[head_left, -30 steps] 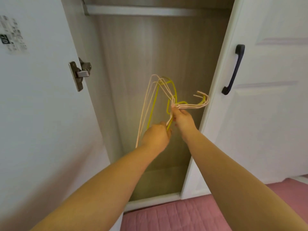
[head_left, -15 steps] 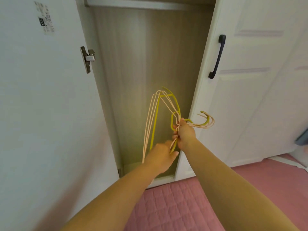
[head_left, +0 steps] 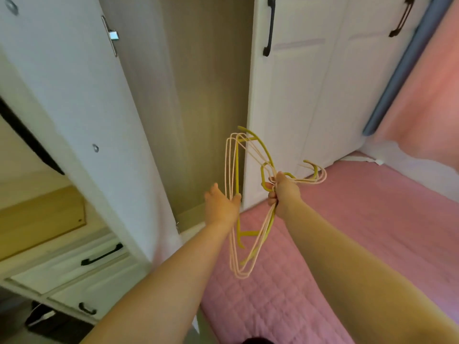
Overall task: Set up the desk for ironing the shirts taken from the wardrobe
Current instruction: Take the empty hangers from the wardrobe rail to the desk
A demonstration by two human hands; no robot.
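Hangers (head_left: 232,194) bunched in right hand's (head_left: 283,192) fist, left hand (head_left: 219,207) open alongside.

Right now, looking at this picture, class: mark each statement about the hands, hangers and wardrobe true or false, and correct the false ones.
1. The right hand grips the bunch of hangers near their hooks. True.
2. A shirt hangs on the hangers. False: they are bare.
3. The left hand is open. True.
4. The wardrobe door on the left is shut. False: it stands open.
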